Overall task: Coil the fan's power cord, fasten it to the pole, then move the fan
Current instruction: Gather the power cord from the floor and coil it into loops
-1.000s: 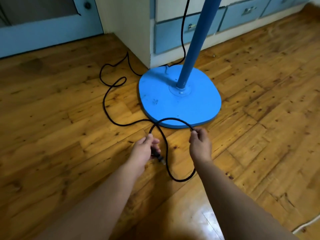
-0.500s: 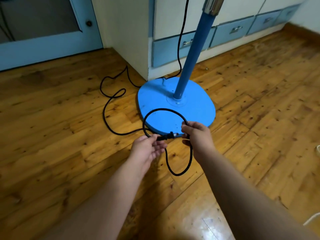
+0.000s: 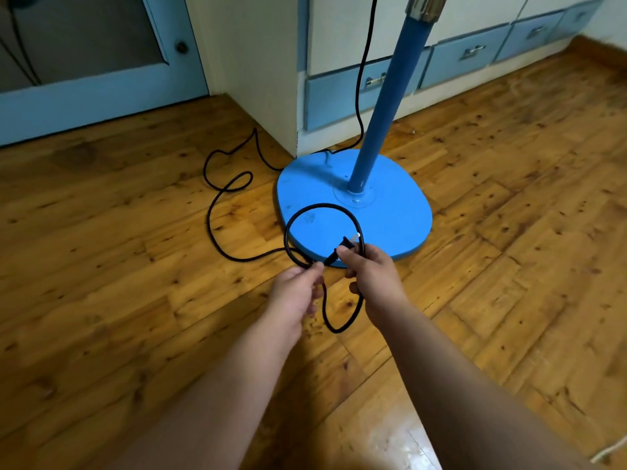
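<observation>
The fan's blue pole (image 3: 385, 106) rises from a flat blue base (image 3: 390, 218) on the wooden floor. A black power cord (image 3: 217, 212) snakes over the floor left of the base and runs up behind the pole. My right hand (image 3: 369, 276) grips the plug end (image 3: 346, 247) together with a strand of the cord. My left hand (image 3: 298, 293) pinches the cord where it crosses itself. One loop stands above my hands over the base's front edge, and a smaller loop hangs below them.
A white cabinet with blue drawers (image 3: 468, 59) stands right behind the fan. A blue-framed door (image 3: 101, 62) is at the back left. A light cord end (image 3: 610, 454) lies on the floor at the bottom right corner.
The plug passed from my left hand to my right. My left hand now pinches the crossing. The upper loop has closed up above my hands, and both hands rose slightly.
</observation>
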A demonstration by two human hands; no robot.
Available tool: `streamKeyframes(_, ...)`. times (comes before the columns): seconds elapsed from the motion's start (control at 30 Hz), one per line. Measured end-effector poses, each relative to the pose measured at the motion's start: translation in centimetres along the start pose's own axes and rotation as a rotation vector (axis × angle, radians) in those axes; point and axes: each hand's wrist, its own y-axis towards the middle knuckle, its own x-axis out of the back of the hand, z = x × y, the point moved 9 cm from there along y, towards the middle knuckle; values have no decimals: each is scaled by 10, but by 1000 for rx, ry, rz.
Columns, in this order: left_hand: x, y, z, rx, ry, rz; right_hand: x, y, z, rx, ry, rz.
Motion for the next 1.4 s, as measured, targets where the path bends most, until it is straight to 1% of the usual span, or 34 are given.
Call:
streamKeyframes(0.07, 20, 6, -18, -119, 165, -127, -2, 2, 8, 54, -74, 83)
streamKeyframes(0.13, 36, 3, -55, -361, 418, -246, -6, 4, 15, 108, -193, 177)
streamKeyframes(0.17, 34, -4, -76, -513, 576, -252, -8, 5, 18, 138, -278, 209)
streamKeyframes(0.23, 11, -19, -105, -775, 931, -145, -14, 3, 27, 214, -485, 269)
streamKeyframes(0.27, -3, -24, -109, -850, 1101, -62, -20, 1, 32, 263, -603, 308)
streamKeyframes(0.33, -25, -28, -106, -892, 1356, 95, -31, -7, 38, 338, -835, 395)
streamKeyframes(0.37, -31, -28, -102, -865, 1429, 167, -35, -10, 40, 358, -929, 426)
streamKeyframes(0.4, -34, -26, -96, -812, 1453, 235, -37, -13, 41, 372, -999, 447)
streamKeyframes(0.43, -35, -23, -90, -747, 1413, 289, -38, -15, 43, 379, -1048, 460)
streamKeyframes(0.5, -34, -21, -81, -618, 1226, 358, -38, -18, 46, 389, -1109, 468)
streamKeyframes(0.57, -31, -19, -75, -557, 1105, 373, -36, -19, 48, 388, -1127, 467)
streamKeyframes(0.67, -22, -12, -74, -520, 999, 338, -32, -15, 49, 387, -1065, 430)
streamKeyframes(0.77, -10, -9, -81, -475, 756, 303, -26, -9, 49, 393, -996, 374)
streamKeyframes(0.83, -2, -9, -86, -454, 591, 260, -19, -5, 49, 366, -880, 304)
streamKeyframes(0.93, 7, -7, -86, -417, 421, 193, -8, 1, 49, 322, -713, 204)
streamKeyframes(1.07, 12, -7, -81, -379, 290, 146, -1, 5, 51, 297, -601, 144)
streamKeyframes(1.13, 15, -7, -81, -384, 232, 90, 4, 7, 54, 308, -573, 76)
streamKeyframes(1.23, 22, -5, -80, -380, 127, 19, 15, 9, 57, 315, -459, -30)
streamKeyframes(1.27, 21, -4, -79, -375, 89, 13, 14, 9, 57, 316, -440, -27)
streamKeyframes(1.33, 22, -3, -76, -360, -23, -5, 8, 8, 53, 289, -401, 38)
streamKeyframes(1.4, 22, -1, -73, -339, -197, -22, -1, 7, 43, 235, -345, 119)
